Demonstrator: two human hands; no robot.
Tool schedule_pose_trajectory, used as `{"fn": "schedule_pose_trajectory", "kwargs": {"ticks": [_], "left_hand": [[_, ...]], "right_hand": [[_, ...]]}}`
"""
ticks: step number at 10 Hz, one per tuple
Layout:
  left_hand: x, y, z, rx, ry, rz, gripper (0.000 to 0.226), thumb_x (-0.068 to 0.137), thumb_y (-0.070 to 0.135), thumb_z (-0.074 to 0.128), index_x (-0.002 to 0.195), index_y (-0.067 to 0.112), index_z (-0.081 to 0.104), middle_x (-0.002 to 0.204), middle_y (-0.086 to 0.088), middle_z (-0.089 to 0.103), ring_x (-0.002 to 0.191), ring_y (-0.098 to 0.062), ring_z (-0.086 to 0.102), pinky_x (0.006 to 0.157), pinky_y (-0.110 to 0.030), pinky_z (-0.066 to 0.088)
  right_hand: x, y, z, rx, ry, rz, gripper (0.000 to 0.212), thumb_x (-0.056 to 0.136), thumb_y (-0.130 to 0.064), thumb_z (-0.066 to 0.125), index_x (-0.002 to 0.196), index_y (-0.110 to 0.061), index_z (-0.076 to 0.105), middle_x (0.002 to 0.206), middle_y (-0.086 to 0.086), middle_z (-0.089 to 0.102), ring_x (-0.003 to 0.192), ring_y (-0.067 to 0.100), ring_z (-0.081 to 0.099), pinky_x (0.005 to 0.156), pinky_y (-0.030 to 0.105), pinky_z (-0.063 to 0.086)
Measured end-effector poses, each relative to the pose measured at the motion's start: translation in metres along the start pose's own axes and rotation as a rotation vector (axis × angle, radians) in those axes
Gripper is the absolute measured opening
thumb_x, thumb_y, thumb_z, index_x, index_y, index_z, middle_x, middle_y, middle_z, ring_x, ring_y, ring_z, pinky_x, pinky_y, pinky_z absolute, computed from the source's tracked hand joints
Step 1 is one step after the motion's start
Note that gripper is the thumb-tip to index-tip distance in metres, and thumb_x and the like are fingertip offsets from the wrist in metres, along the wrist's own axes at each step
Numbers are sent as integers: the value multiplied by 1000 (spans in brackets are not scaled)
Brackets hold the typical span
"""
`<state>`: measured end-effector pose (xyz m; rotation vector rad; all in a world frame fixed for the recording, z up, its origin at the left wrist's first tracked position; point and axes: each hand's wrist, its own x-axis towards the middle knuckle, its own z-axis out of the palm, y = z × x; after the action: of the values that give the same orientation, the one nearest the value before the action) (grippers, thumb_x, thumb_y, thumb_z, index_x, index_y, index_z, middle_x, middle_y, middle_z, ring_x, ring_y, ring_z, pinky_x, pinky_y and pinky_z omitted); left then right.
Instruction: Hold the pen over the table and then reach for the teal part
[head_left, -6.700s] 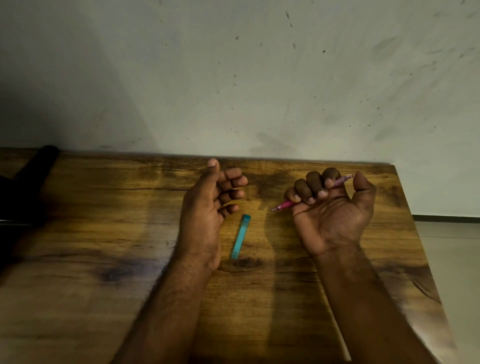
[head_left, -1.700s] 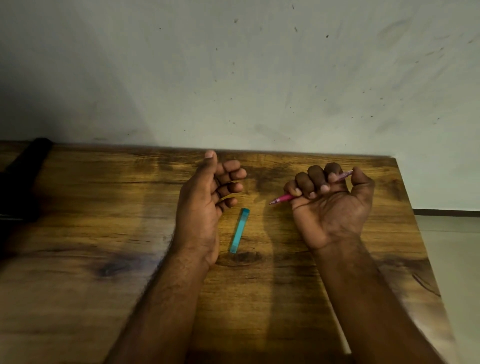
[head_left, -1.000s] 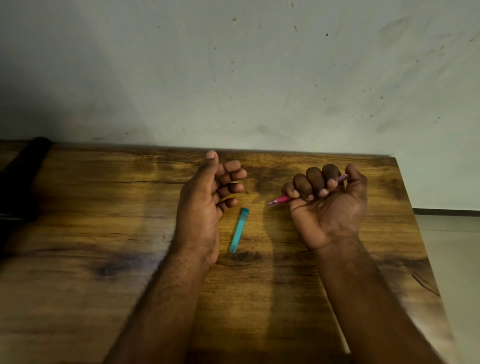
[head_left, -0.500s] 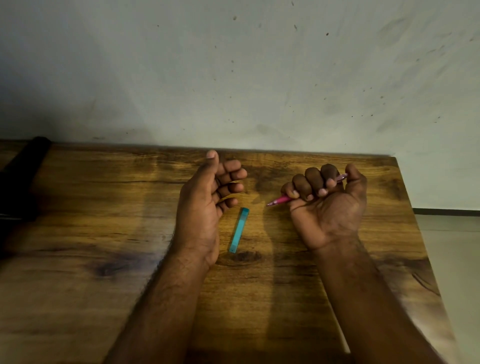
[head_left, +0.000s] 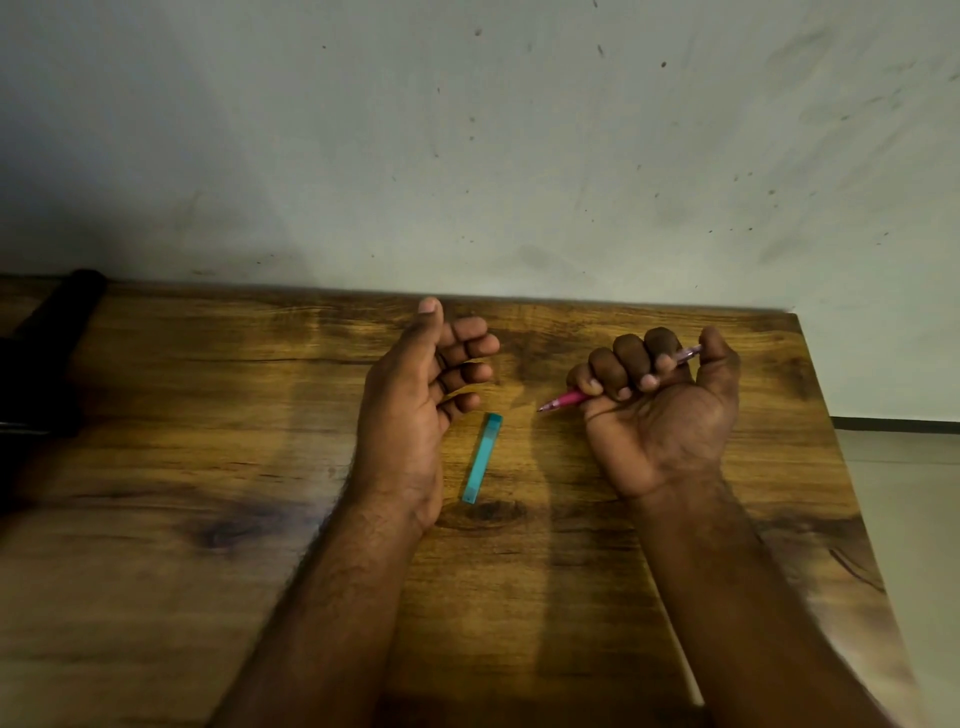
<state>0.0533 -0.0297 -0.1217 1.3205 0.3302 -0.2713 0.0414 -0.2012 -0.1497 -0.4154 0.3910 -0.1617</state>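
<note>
A wooden table is standing against a pale wall; the left hand is resting on its edge on the wood, palm turned inward, fingers loosely curled and holding nothing; the right hand is lying palm up, its fingers closing in a fist around a pink pen, whose tip is pointing left; a teal cap is lying on the table between the two hands, just beside the left palm.
</note>
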Motion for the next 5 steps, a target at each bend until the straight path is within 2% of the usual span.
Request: {"fn": "schedule_pose_trajectory", "kwargs": {"ticks": [5], "left_hand": [[0,0,-1,-3,-1,-1,45,102,54,45,102,22,77,101,-2,81,87,-13,70,78,-34,51]], "right_hand": [[-4,-1,7,-117,-91,-65,50,99,-46,28,60,-16,39,53,-1,26,54,16,21,56,32,28]]}}
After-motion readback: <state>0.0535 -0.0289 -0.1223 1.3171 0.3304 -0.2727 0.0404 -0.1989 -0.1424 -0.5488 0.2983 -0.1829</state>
